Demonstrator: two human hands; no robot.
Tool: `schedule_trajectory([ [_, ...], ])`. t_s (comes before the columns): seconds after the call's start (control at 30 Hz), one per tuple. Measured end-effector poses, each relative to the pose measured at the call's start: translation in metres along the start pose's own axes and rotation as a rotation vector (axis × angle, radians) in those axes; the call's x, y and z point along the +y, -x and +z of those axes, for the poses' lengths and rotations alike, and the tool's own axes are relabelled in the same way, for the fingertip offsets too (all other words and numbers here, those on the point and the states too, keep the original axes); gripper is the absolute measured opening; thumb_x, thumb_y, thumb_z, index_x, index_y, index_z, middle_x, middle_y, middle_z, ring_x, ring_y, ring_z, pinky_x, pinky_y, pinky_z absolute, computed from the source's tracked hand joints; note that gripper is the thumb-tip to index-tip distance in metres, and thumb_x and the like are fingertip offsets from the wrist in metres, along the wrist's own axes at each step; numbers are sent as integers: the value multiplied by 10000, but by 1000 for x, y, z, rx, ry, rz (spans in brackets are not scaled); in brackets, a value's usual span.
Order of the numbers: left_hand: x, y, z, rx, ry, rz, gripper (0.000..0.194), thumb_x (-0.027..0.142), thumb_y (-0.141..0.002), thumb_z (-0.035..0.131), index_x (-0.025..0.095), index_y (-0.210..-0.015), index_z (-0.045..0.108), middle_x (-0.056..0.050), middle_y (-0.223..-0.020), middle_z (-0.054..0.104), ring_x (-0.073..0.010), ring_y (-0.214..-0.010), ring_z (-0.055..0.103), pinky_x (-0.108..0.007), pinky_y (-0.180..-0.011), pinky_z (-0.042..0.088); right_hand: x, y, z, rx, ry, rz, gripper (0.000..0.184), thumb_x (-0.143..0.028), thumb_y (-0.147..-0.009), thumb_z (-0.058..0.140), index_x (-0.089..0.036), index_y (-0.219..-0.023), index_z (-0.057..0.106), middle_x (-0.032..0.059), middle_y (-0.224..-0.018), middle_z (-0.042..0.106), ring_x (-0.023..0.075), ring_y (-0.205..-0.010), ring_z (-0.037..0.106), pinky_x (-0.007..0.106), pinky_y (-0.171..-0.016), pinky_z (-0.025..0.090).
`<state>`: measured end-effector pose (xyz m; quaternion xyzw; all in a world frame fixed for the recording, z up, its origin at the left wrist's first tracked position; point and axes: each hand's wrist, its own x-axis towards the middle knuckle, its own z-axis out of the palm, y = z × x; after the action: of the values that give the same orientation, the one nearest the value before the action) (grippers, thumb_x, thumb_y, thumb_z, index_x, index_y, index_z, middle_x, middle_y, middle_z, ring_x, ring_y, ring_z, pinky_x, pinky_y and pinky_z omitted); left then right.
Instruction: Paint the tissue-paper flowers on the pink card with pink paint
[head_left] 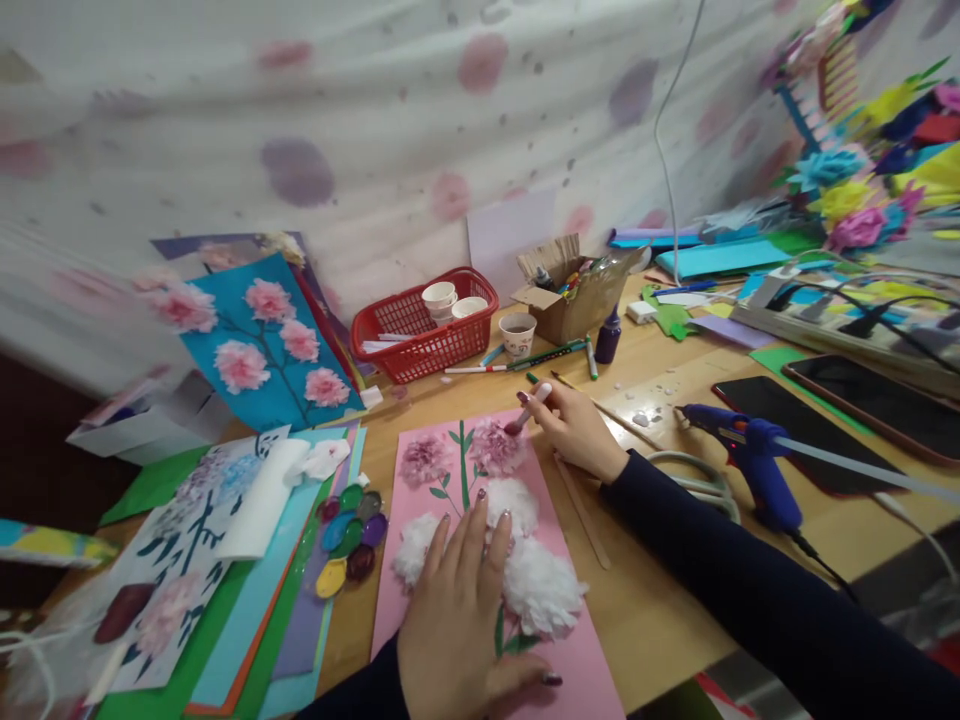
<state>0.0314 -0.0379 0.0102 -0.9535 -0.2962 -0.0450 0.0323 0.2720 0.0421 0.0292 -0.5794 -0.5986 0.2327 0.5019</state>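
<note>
A pink sheet of card (pixel 420 470) lies on the table, bearing a painted green stem (pixel 463 465) and several fluffy paper flowers. My left hand (pixel 457 600) rests on its lower part with fingers spread, partly covering the white flowers. My right hand (pixel 574 425) grips a brush with a white handle (pixel 541 400). The brush's dark bristles touch the pink-tinted flower (pixel 496 447) at the upper right of the card. Another pink-tinted flower (pixel 425 458) sits at the upper left. Further down, a white flower (pixel 544 588) is untinted.
Left of the card are paint pots (pixel 351 535), coloured papers and a paper roll (pixel 264 500). Behind stand a red basket (pixel 420 345), a paper cup (pixel 517 337) and a cardboard box (pixel 551 310). A blue glue gun (pixel 757 460) and phones (pixel 806 430) lie to the right.
</note>
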Motion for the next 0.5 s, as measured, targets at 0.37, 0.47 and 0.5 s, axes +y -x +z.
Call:
schedule_trajectory([
  [0.37,19,-5,6,-51,-5,-307,1155,912,-650,317,27,-1388,387,-248,-1437,378,-398,-1326,381,-701,-1082,132,-1,13,-2,-115,-75,-37,339,-466,-875,476,-170,-737,564,7,-624,587,120,-556,473,243,-546,352],
  [0.47,21,-15,1,-100,22,-326,1109,888,-683,328,46,-1403,381,-233,-1452,357,-386,-1352,344,-698,-1089,114,-1,15,-1,-194,11,-118,296,-420,-893,473,-172,-780,588,19,-672,623,128,-594,508,245,-574,367],
  [0.5,21,-17,0,-112,30,-332,1102,884,-690,326,50,-1407,377,-231,-1456,350,-384,-1359,332,-700,-1090,107,-1,16,-1,-238,24,-136,286,-407,-898,468,-173,-789,591,20,-674,625,133,-603,524,248,-585,378],
])
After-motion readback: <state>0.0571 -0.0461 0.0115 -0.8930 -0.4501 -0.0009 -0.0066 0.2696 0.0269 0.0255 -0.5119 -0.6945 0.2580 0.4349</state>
